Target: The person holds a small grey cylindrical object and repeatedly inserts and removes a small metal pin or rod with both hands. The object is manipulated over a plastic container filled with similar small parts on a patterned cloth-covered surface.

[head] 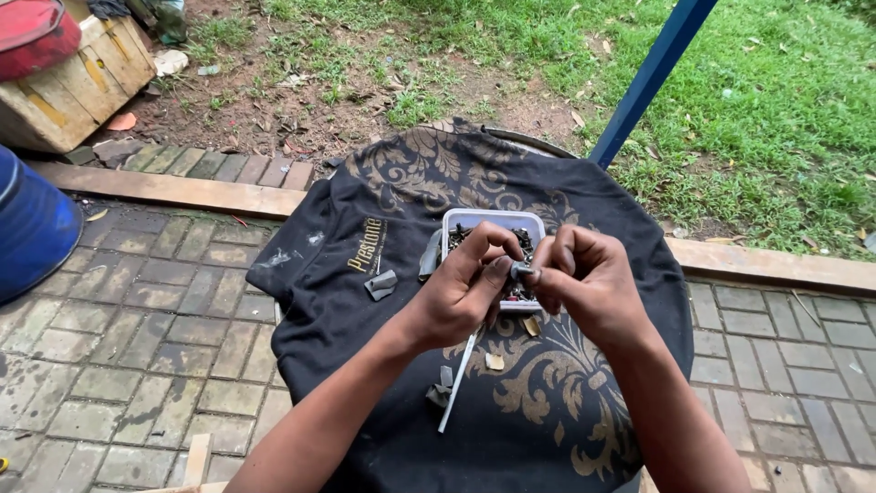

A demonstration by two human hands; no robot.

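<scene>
My left hand [464, 288] and my right hand [584, 278] meet above a round table draped in a black cloth with gold ornament [401, 173]. Together they pinch a small grey metal part [522, 270] between the fingertips. Directly behind the hands sits a white plastic tub [493, 219] filled with small dark metal pieces. A thin white stick [456, 382] lies on the cloth below my left hand.
Small grey scraps [380, 284] and a dark clump [440, 393] lie on the cloth. A blue pole [650, 80] rises behind the table. A blue drum [32, 224] and a wooden crate [78, 87] stand at left. Brick paving and grass surround the table.
</scene>
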